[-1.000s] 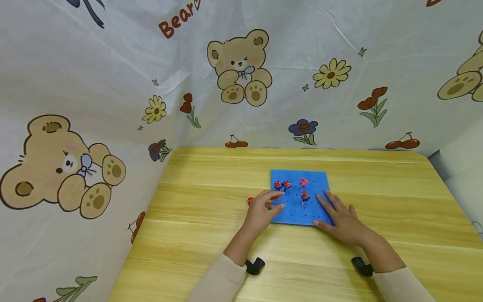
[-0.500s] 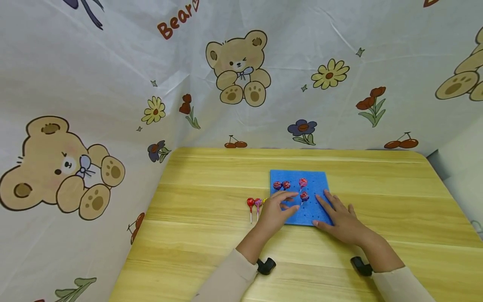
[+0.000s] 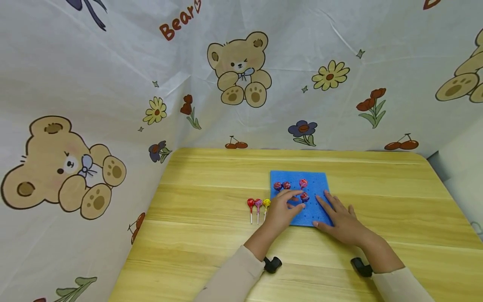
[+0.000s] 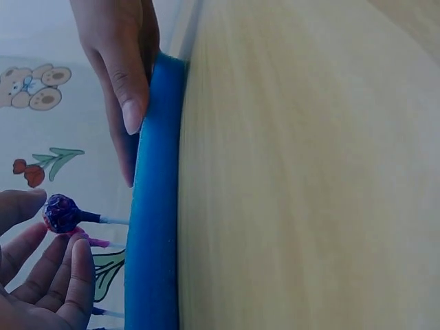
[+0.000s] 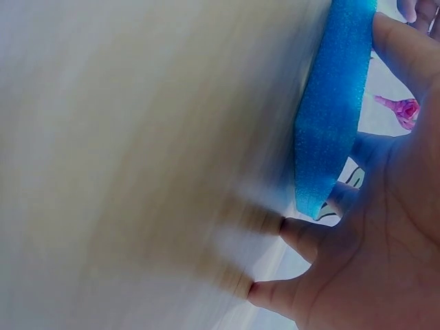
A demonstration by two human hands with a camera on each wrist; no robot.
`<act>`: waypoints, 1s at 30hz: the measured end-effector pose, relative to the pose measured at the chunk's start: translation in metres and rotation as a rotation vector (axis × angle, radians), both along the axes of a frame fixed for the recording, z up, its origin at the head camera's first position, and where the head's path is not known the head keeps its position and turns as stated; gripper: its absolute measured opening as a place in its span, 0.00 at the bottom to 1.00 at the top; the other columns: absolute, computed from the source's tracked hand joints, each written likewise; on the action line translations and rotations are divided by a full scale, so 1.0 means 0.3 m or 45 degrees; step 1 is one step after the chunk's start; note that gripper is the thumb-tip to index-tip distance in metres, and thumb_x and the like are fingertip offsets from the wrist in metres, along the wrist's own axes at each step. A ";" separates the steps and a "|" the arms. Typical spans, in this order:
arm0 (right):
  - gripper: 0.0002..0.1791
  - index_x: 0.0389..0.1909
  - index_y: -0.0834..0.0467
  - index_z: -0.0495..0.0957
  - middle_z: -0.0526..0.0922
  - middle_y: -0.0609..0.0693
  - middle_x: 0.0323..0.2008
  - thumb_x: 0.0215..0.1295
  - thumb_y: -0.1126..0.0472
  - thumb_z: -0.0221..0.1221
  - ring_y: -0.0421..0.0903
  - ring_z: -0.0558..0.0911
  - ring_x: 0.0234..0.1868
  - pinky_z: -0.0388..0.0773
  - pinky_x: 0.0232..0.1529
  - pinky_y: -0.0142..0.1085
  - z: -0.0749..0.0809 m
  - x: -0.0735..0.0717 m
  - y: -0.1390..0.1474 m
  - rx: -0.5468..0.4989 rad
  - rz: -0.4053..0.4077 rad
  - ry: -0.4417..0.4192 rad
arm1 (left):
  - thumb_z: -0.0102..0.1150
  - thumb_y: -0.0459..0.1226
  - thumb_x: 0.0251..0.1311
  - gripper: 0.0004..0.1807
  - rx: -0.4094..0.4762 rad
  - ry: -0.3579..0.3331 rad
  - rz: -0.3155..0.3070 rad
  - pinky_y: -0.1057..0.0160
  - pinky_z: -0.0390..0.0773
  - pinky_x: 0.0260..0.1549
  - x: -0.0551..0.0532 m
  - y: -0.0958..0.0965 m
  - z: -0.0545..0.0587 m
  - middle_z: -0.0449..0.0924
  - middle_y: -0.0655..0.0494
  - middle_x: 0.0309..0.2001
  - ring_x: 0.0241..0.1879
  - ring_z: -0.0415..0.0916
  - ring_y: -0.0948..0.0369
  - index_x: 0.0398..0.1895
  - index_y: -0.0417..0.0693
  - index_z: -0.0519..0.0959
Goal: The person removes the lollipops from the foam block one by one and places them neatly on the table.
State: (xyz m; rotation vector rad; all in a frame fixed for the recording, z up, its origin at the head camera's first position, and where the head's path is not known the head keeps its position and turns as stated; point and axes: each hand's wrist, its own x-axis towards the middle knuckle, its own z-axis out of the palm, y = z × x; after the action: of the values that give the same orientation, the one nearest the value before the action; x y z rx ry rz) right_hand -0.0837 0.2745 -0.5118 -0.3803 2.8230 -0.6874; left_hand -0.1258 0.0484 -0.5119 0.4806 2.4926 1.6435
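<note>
A blue foam board (image 3: 320, 180) dotted with small holes lies on the table, several wrapped lollipops standing in it. My left hand (image 3: 280, 212) is over the board's left part, thumb and fingers spread beside the nearest dark red-and-blue lollipop (image 3: 305, 197). In the left wrist view that lollipop (image 4: 62, 213) stands between thumb and fingers; whether they touch it I cannot tell. Behind it is a pink lollipop (image 3: 303, 183). My right hand (image 3: 343, 222) rests with spread fingers on the board's right edge, some fingertips on the table in the right wrist view.
Two more dark lollipops (image 3: 282, 185) stand at the board's back left. Left of the board, a red lollipop (image 3: 250, 202), a purple one (image 3: 258, 203) and a yellow one (image 3: 266, 202) lie in a row on the wooden table (image 3: 203, 235). A bear-print cloth (image 3: 279, 50) hangs behind.
My left hand has moved right, from the board's left edge to the nearest dark lollipop, uncovering the three lollipops on the table. The right hand has stayed on the board.
</note>
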 end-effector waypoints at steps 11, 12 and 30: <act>0.49 0.81 0.53 0.50 0.43 0.64 0.81 0.68 0.36 0.59 0.75 0.48 0.77 0.39 0.64 0.82 -0.002 0.001 -0.002 0.004 0.006 0.009 | 0.67 0.42 0.65 0.24 -0.041 -0.027 0.010 0.74 0.80 0.36 -0.014 0.031 -0.014 0.77 0.62 0.64 0.36 0.77 0.73 0.64 0.60 0.79; 0.49 0.81 0.53 0.50 0.44 0.64 0.81 0.68 0.36 0.59 0.75 0.48 0.77 0.39 0.64 0.82 -0.002 0.001 -0.003 0.005 0.006 0.013 | 0.67 0.42 0.65 0.23 -0.046 -0.022 0.012 0.74 0.80 0.36 -0.015 0.032 -0.014 0.78 0.63 0.63 0.36 0.78 0.73 0.64 0.60 0.79; 0.48 0.80 0.54 0.53 0.47 0.65 0.80 0.67 0.38 0.61 0.75 0.51 0.76 0.42 0.63 0.82 -0.006 0.001 -0.004 0.009 0.004 0.054 | 0.66 0.45 0.65 0.18 -0.018 -0.020 0.008 0.74 0.81 0.42 -0.022 0.039 -0.016 0.83 0.68 0.54 0.46 0.80 0.72 0.57 0.57 0.83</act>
State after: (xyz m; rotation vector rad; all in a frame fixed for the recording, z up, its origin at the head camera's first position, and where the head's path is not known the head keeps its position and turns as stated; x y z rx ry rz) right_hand -0.0834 0.2733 -0.5135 -0.4033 2.8635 -0.6762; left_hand -0.1325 0.0601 -0.5168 0.4569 2.4950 1.6240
